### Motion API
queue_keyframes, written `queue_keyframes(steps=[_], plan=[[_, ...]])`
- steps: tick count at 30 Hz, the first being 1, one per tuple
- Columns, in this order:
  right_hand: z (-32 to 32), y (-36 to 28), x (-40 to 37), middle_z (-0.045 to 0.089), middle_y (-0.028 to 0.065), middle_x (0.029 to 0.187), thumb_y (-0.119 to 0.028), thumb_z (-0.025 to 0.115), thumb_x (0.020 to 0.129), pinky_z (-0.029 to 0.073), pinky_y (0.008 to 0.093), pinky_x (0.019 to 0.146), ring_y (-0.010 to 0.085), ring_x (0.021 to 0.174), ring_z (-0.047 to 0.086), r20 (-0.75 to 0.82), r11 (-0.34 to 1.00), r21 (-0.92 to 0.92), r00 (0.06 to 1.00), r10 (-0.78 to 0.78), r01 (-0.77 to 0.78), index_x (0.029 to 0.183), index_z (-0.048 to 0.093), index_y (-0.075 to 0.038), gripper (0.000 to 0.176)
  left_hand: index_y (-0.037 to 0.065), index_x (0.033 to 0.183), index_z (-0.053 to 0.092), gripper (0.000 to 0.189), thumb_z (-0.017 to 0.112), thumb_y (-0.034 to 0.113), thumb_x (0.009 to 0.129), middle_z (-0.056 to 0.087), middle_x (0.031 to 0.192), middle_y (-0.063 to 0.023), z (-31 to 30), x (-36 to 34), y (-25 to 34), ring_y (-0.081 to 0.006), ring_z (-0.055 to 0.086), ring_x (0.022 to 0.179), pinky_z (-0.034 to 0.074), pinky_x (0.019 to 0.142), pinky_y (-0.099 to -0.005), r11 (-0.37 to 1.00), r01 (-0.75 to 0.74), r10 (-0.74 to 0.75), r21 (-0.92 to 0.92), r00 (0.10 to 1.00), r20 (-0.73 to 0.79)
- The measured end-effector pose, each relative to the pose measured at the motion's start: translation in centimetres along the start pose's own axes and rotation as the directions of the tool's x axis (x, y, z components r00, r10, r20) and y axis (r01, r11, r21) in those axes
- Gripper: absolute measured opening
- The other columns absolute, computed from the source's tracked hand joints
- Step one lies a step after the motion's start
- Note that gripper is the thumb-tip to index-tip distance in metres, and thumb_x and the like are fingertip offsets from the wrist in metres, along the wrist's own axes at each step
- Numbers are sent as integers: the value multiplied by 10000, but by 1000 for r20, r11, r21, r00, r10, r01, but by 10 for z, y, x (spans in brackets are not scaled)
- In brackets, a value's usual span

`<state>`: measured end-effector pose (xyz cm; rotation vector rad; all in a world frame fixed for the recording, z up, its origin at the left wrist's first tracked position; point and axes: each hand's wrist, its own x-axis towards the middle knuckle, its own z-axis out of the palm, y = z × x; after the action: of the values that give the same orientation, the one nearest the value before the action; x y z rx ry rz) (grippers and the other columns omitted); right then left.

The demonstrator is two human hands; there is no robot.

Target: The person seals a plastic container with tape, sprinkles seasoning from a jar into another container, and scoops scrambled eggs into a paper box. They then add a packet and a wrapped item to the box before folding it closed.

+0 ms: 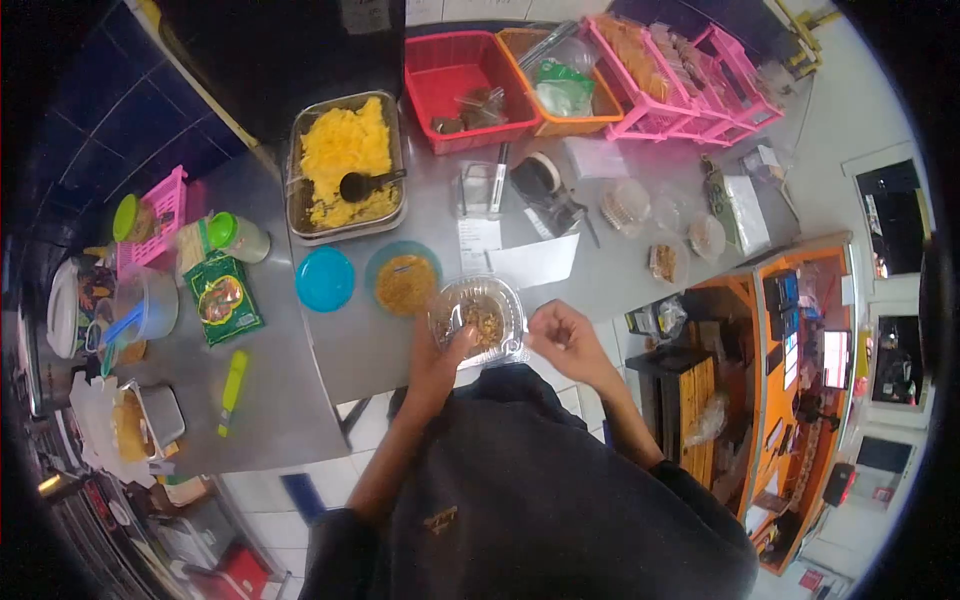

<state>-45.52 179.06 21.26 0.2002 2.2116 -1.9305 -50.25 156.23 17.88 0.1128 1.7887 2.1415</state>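
A clear plastic clamshell container (508, 300) with brown crumbly food (486, 322) in it is at the table's front edge, close to my body. My left hand (440, 365) grips its left side, the thumb reaching over the rim. At the right edge, my right hand (568, 345) has its fingers curled and pinched against the plastic; the exact contact is partly hidden. Just beyond my left hand stands a round tub of brown crumbs (405, 283), with a blue lid (325, 279) to its left. White papers (535, 262) lie behind the container.
A metal tray of yellow shredded food (345, 150) holds a black scoop (368, 185). Red (470, 60) and orange baskets (520, 45) and pink racks (650, 120) line the back. Small clear containers (627, 205) sit right; a green packet (222, 298) and lime-green strip (233, 393) lie left.
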Motion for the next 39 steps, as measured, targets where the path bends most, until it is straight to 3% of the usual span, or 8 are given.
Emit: queue_keyframes(steps=[1, 4, 6, 12, 17, 26, 32, 39], plan=[[-22, 3, 9, 631, -32, 837, -122, 669, 936, 466, 218, 702, 35, 745, 554, -90, 975, -194, 988, -127, 108, 983, 617, -64, 91, 8, 1459, 237, 655, 613, 170, 947, 480, 1332, -201, 14, 7, -9, -263, 527, 1205, 495, 984, -390, 993, 63, -64, -97, 998, -13], [-92, 26, 51, 665, 32, 867, -163, 618, 968, 499, 263, 706, 92, 744, 611, -313, 950, -289, 927, -208, 116, 963, 624, -32, 132, 27, 1435, 263, 612, 614, 192, 961, 502, 1298, -205, 52, 31, -47, -285, 576, 1151, 575, 893, -416, 985, 120, -128, -127, 990, -56], [-126, 27, 90, 688, 141, 938, -185, 598, 972, 534, 335, 708, 221, 773, 675, -376, 866, -486, 867, -328, 118, 1034, 631, 14, 212, 27, 1397, 321, 580, 643, 202, 947, 514, 1272, -172, 88, 41, -51, -255, 568, 1142, 553, 900, -385, 967, 150, -165, -204, 985, -59], [-173, 64, 161, 673, 226, 1009, -157, 614, 930, 538, 387, 746, 348, 823, 677, -117, 736, -630, 907, -406, 248, 1056, 698, 11, 226, 47, 1350, 387, 559, 690, 262, 932, 537, 1238, -145, 171, 79, -77, -224, 607, 1073, 588, 809, -364, 878, 258, -290, -403, 957, -20], [-160, 72, 166, 701, 169, 835, -297, 720, 849, 537, 375, 716, 295, 768, 693, -91, 841, -506, 958, -273, 191, 878, 742, -9, 290, 58, 1326, 407, 515, 683, 246, 934, 559, 1204, -139, 192, 93, -84, -222, 632, 1032, 598, 770, -355, 854, 270, -340, -445, 937, -84], [-149, 87, 178, 727, 107, 793, -296, 779, 812, 520, 312, 692, 180, 720, 675, -183, 966, -242, 982, 46, -90, 893, 757, -18, 290, 40, 1337, 390, 548, 691, 242, 926, 573, 1189, -132, 181, 103, -99, -209, 636, 1017, 597, 760, -357, 914, 230, -273, -334, 958, -88], [-159, 61, 86, 657, 56, 734, -232, 781, 830, 472, 307, 628, 143, 649, 555, -121, 981, -175, 987, -106, 84, 894, 748, -21, 222, 33, 1327, 413, 540, 696, 247, 921, 576, 1183, -120, 188, 101, -95, -197, 624, 1034, 572, 812, -342, 893, 222, -282, -392, 954, -102], [-148, 65, -37, 621, 85, 794, -216, 751, 865, 455, 305, 638, 150, 706, 554, -37, 984, -172, 998, -45, 38, 844, 700, -26, 198, 40, 1340, 409, 530, 682, 227, 926, 574, 1187, -115, 188, 100, -98, -207, 610, 1069, 570, 847, -366, 908, 192, -246, -372, 964, -101]])
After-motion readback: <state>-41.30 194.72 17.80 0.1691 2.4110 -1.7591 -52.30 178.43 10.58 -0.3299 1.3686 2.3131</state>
